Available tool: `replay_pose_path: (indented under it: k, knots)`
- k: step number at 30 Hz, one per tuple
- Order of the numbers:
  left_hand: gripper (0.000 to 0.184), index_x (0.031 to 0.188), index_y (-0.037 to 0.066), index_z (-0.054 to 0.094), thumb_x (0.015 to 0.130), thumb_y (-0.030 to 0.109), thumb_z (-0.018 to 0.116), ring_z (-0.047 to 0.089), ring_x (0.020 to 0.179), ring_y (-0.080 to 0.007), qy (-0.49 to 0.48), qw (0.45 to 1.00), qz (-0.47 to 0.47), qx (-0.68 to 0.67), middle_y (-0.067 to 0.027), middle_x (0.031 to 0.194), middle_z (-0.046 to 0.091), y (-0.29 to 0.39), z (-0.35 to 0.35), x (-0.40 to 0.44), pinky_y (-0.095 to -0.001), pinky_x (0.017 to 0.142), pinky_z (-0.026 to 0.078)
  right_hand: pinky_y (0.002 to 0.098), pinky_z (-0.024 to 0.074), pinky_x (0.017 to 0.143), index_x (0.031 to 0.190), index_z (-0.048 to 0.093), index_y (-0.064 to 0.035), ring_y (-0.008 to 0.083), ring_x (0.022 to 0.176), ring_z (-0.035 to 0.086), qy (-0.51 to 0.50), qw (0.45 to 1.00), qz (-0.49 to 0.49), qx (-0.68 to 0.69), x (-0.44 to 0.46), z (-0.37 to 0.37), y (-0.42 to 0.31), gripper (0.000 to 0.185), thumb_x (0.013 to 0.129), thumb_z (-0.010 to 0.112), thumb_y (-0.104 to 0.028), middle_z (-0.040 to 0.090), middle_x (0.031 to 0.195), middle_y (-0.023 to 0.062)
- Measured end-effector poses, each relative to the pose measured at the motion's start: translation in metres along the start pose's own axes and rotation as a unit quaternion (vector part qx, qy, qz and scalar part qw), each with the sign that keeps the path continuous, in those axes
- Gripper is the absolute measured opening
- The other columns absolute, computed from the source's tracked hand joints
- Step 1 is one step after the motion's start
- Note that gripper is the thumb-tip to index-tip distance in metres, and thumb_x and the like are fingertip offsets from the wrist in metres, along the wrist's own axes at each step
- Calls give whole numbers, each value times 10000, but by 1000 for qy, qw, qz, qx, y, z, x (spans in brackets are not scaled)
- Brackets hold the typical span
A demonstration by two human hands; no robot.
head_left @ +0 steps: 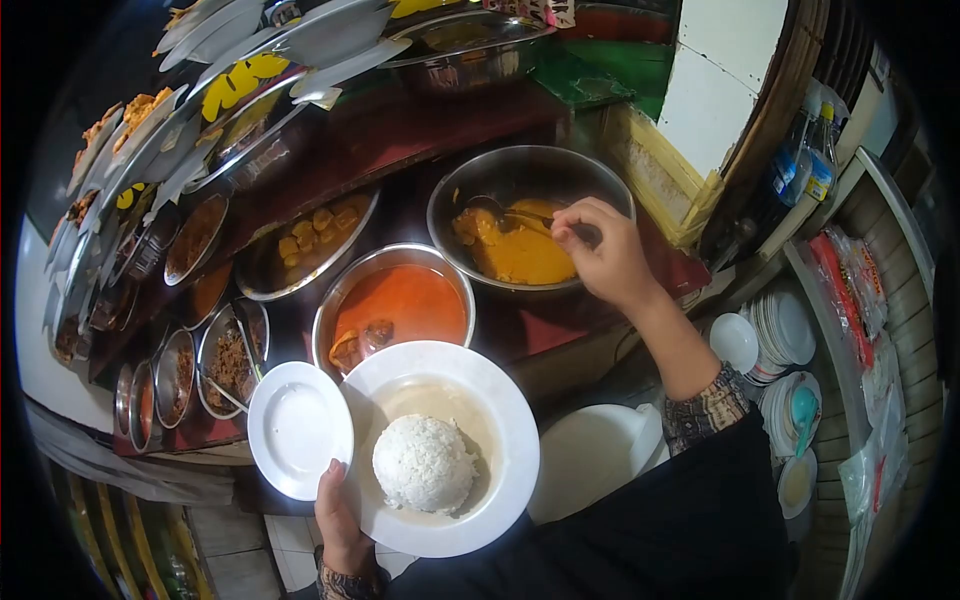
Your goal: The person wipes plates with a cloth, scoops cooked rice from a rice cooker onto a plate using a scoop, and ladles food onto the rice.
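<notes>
My left hand (pixel 343 515) holds a white plate (pixel 510 430) with a round mound of rice (pixel 424 464), together with a smaller white plate (pixel 298 428) that has nothing on it. My right hand (pixel 606 250) pinches the handle of a spoon (pixel 487 205) over a large metal bowl (pixel 450 262) of yellow curry (pixel 520 252). The spoon's head rests in the curry near the bowl's left side. Just beyond the rice plate, a metal bowl (pixel 317 330) contains orange-red sauce (pixel 405 305) with a few pieces at its lower edge.
Several food bowls, one with brown pieces (pixel 318 235) and one with shredded food (pixel 230 365), line the left. Stacked plates (pixel 230 35) of food stand above them. Stacked dishes (pixel 785 325) and a white tub (pixel 590 450) are at the right and below.
</notes>
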State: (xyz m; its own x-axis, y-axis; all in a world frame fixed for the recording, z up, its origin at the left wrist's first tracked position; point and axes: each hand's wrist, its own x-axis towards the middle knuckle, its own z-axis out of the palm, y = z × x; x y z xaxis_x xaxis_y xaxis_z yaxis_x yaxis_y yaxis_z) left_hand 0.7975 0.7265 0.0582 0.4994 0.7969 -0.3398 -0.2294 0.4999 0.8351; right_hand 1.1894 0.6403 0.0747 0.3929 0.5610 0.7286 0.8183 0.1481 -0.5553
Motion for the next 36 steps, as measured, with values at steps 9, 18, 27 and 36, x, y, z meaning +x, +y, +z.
replay_pose_path:
  k: [9,18,27,36]
  knots:
    - [526,1302,-16,434,888,290,543,537,1128,-259,10,1000,14,-16,-140,1244,541,3,-13,4,-374,974,418,228,524,678,905,607,9,108,787,615,4,957,185,222,-27,-56,-3,148,913,626,-138,616,869,62]
    - [530,1304,-17,436,888,293,547,537,1122,-253,4,1000,13,-1,-136,1249,537,5,-13,3,-367,974,414,320,480,806,853,644,4,257,903,628,3,999,-3,-51,-3,-38,21,75,825,668,-62,658,924,128]
    - [516,1296,-23,449,897,291,537,528,1133,-251,21,999,25,0,-126,1249,540,8,-22,7,-367,974,409,315,484,800,849,633,15,207,868,627,6,990,108,89,-31,-76,-3,184,854,684,-162,659,956,130]
    - [545,1323,-15,423,894,299,546,519,1149,-259,17,999,30,5,-132,1276,525,6,-22,15,-373,1000,391,371,483,612,811,555,-28,306,704,590,-6,984,-47,-173,-36,-40,-39,133,802,680,-75,574,801,121]
